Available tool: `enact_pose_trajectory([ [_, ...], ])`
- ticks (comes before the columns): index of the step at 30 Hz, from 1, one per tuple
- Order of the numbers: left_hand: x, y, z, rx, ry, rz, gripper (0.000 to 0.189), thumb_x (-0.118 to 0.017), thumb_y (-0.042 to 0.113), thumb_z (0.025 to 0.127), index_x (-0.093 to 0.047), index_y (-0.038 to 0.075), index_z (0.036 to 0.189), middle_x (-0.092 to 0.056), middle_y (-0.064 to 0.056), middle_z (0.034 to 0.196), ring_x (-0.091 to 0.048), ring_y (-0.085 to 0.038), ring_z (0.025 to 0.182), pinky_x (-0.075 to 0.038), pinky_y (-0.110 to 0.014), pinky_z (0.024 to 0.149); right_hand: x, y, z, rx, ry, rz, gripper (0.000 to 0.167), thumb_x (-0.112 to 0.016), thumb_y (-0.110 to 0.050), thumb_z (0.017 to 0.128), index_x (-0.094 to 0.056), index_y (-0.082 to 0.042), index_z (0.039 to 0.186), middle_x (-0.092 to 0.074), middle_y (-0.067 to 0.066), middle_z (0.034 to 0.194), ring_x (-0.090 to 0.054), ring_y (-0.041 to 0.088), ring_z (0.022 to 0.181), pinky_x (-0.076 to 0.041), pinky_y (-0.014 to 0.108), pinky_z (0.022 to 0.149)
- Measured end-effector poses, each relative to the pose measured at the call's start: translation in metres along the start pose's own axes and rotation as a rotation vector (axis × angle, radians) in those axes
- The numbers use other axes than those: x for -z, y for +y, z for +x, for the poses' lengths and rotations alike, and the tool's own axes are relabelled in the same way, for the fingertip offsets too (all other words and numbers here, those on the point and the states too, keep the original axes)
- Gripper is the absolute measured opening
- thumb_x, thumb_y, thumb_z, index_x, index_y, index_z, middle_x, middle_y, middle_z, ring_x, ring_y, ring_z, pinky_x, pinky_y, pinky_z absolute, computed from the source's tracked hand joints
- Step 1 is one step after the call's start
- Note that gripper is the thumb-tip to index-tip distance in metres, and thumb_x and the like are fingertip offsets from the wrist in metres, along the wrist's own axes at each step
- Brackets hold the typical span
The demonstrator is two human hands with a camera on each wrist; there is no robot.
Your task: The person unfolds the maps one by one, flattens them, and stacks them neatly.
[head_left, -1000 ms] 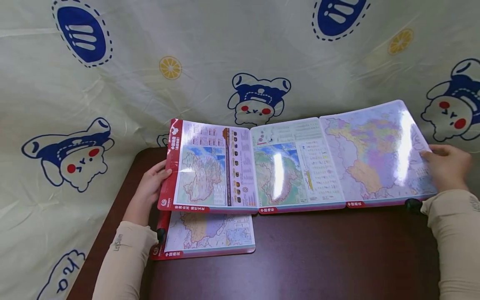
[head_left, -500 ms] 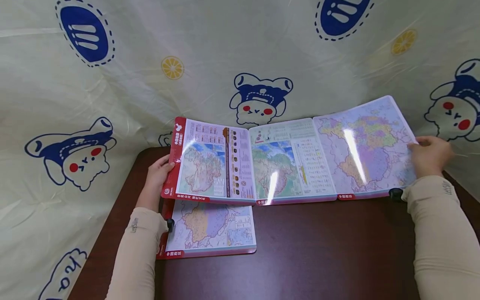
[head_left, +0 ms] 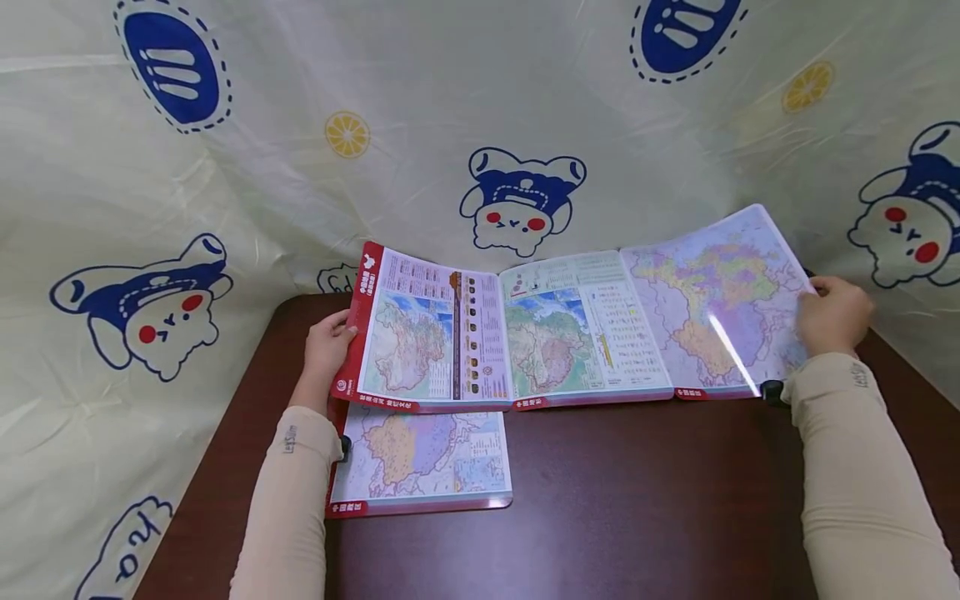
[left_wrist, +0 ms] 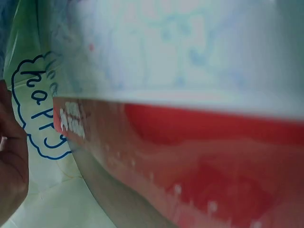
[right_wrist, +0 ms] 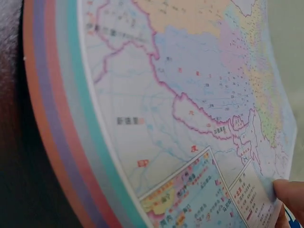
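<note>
A glossy fold-out map (head_left: 585, 333) lies opened into three panels in the head view, its outer panels raised at their outer edges. My left hand (head_left: 328, 346) grips the red strip on its left edge, thumb in front. At the opposite edge, my right hand (head_left: 836, 315) holds the right panel, with other fingers hidden behind it. Under the left panel sits a second map (head_left: 427, 454), folded and partly covered. The left wrist view shows the red strip (left_wrist: 213, 156) close up and blurred. In the right wrist view, my thumb (right_wrist: 289, 194) presses the panel's edge beside coloured bands (right_wrist: 57, 118).
A dark brown table (head_left: 600, 500) carries both maps. Behind it hangs a pale curtain (head_left: 420, 75) printed with cartoon bears and orange slices, close to the maps' far edge. Sleeved forearms (head_left: 862, 467) reach in from both sides.
Both hands have come closer together, the right hand shifting left the most. The outer panels tilt up more steeply, and the unfolded map looks narrower. The lower map has barely moved.
</note>
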State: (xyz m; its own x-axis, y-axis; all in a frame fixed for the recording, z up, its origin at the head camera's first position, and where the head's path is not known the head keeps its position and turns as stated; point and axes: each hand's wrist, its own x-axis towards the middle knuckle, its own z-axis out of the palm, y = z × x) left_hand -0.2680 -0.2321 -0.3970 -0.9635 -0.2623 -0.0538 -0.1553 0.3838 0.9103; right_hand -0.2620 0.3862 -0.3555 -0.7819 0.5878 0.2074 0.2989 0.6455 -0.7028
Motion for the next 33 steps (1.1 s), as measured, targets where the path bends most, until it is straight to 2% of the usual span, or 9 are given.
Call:
enact_pose_trajectory([
  [3,-0.005,-0.001,0.001,-0.04,0.011,0.098,0.045,-0.05,0.022,0.093,-0.041,0.013,0.136,-0.053,-0.015,0.123,-0.057,-0.03,0.097,-0.049,-0.042,0.079,-0.002,0.002,-0.002,0.032,-0.05,-0.02,0.04,-0.035,-0.005,0.09,-0.044,0.007,0.127,-0.041,0.033,0.119,-0.043,0.042,0.091,-0.037,0.05,0.075],
  [7,-0.008,-0.002,-0.002,-0.047,0.006,0.198,0.047,-0.051,0.023,0.092,-0.04,0.012,0.136,-0.053,-0.016,0.122,-0.056,-0.03,0.096,-0.049,-0.044,0.078,-0.005,0.004,-0.004,0.067,-0.103,-0.068,0.044,-0.033,-0.003,0.09,-0.035,0.008,0.132,-0.035,0.036,0.126,-0.036,0.052,0.105,-0.024,0.058,0.09],
  [9,-0.008,-0.001,-0.004,-0.052,0.005,0.261,0.048,-0.051,0.023,0.092,-0.039,0.01,0.136,-0.053,-0.017,0.12,-0.056,-0.03,0.095,-0.048,-0.045,0.078,-0.007,0.006,-0.004,0.081,-0.119,-0.095,0.045,-0.033,-0.004,0.09,-0.032,0.008,0.133,-0.034,0.036,0.128,-0.031,0.052,0.11,-0.017,0.058,0.092],
  [14,-0.007,0.001,-0.008,-0.039,-0.021,0.441,0.051,-0.051,0.026,0.092,-0.036,0.004,0.136,-0.053,-0.02,0.116,-0.055,-0.032,0.095,-0.047,-0.048,0.079,-0.009,0.009,-0.002,0.093,-0.154,-0.126,0.047,-0.035,-0.009,0.091,-0.028,0.008,0.135,-0.03,0.034,0.132,-0.026,0.051,0.118,-0.013,0.059,0.094],
  [18,-0.007,0.003,-0.012,-0.029,-0.038,0.507,0.055,-0.051,0.025,0.092,-0.032,0.001,0.138,-0.048,-0.022,0.122,-0.051,-0.034,0.103,-0.044,-0.051,0.083,-0.014,0.003,-0.003,0.144,-0.172,-0.092,0.049,-0.037,-0.018,0.094,-0.026,0.006,0.136,-0.027,0.031,0.136,-0.02,0.047,0.125,-0.008,0.057,0.099],
  [22,-0.01,0.005,-0.017,-0.11,-0.051,0.565,0.052,-0.054,0.024,0.091,-0.036,0.001,0.135,-0.048,-0.021,0.119,-0.05,-0.034,0.103,-0.044,-0.052,0.083,-0.022,-0.013,-0.009,0.239,-0.198,-0.038,0.051,-0.038,-0.023,0.095,-0.028,0.003,0.138,-0.028,0.029,0.137,-0.02,0.046,0.126,-0.008,0.057,0.1],
  [25,-0.015,0.007,-0.021,-0.219,-0.08,0.637,0.051,-0.057,0.022,0.089,-0.04,0.002,0.133,-0.046,-0.02,0.122,-0.046,-0.035,0.108,-0.042,-0.053,0.085,-0.03,-0.03,-0.017,0.362,-0.21,-0.021,0.05,-0.041,-0.023,0.094,-0.032,0.003,0.136,-0.031,0.03,0.134,-0.024,0.045,0.124,-0.012,0.058,0.099],
  [29,-0.023,0.011,-0.03,-0.326,-0.143,0.712,0.054,-0.06,0.023,0.087,-0.041,0.002,0.133,-0.039,-0.02,0.132,-0.036,-0.037,0.12,-0.035,-0.053,0.092,-0.043,-0.055,-0.036,0.521,-0.262,-0.006,0.05,-0.045,-0.021,0.094,-0.033,0.004,0.135,-0.031,0.029,0.135,-0.024,0.043,0.125,-0.016,0.055,0.101],
  [33,-0.03,0.014,-0.043,-0.442,-0.211,0.776,0.056,-0.062,0.027,0.085,-0.042,0.002,0.132,-0.04,-0.019,0.133,-0.035,-0.036,0.122,-0.032,-0.052,0.095,-0.056,-0.077,-0.063,0.646,-0.34,-0.004,0.051,-0.051,-0.019,0.092,-0.033,0.004,0.135,-0.03,0.028,0.136,-0.023,0.042,0.126,-0.018,0.054,0.101],
])
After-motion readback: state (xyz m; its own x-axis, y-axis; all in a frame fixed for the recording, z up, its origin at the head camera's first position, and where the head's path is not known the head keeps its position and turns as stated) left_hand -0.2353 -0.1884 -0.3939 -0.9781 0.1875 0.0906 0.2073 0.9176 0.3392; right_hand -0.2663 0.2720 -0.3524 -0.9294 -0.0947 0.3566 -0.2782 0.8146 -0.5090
